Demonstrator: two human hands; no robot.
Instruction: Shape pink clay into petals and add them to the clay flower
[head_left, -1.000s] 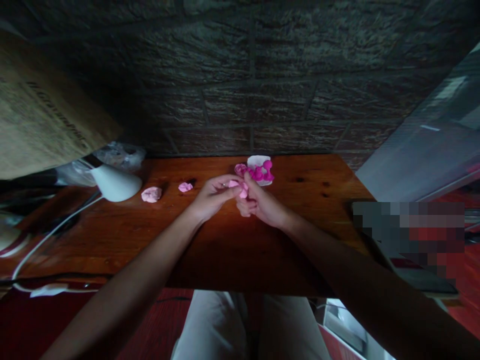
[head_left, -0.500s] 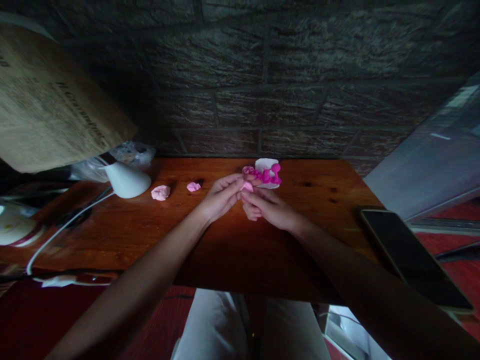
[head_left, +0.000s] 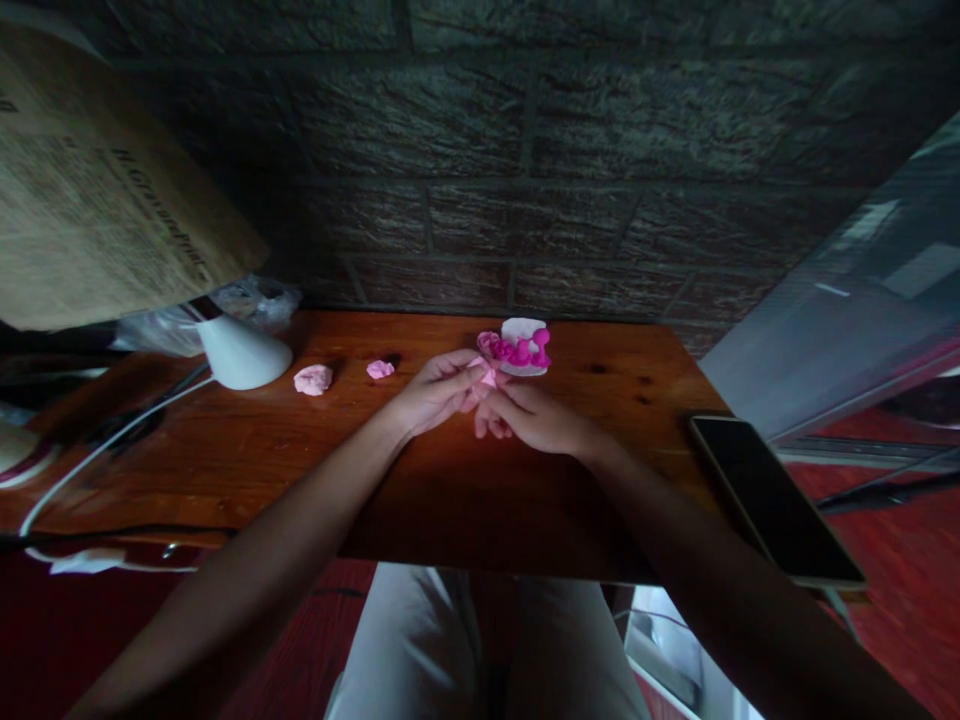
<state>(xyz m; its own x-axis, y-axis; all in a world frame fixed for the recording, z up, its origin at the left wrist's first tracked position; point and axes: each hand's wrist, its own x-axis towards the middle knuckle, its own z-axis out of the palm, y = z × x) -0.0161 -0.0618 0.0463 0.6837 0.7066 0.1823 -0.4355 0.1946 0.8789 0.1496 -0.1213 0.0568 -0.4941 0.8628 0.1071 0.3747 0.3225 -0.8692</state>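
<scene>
Between both hands, above the table, is a small piece of light pink modelling clay (head_left: 484,371). My left hand (head_left: 439,392) pinches it from the left with thumb and fingers. My right hand (head_left: 531,414) grips its right side, the fingers curled beneath. Just beyond the hands lies a white, rounded clay slab (head_left: 523,327), and bright pink shaped clay pieces (head_left: 536,350) rest on it. A ruffled pink clay piece (head_left: 490,345) sits at its left edge. Farther left on the table are a small pink lump (head_left: 380,369) and a larger pale pink lump (head_left: 313,379).
A lamp with a white base (head_left: 244,352) and printed paper shade (head_left: 112,190) stands at the left, its white cable (head_left: 112,450) trailing forward. A dark-screened phone (head_left: 776,500) lies at the wooden table's (head_left: 592,480) right edge. A brick wall (head_left: 465,150) rises behind.
The view has shifted slightly, so most things sit a little farther left. The pink clay between my fingers now shows a flatter, more pointed shape. Both hands keep hold of it.
</scene>
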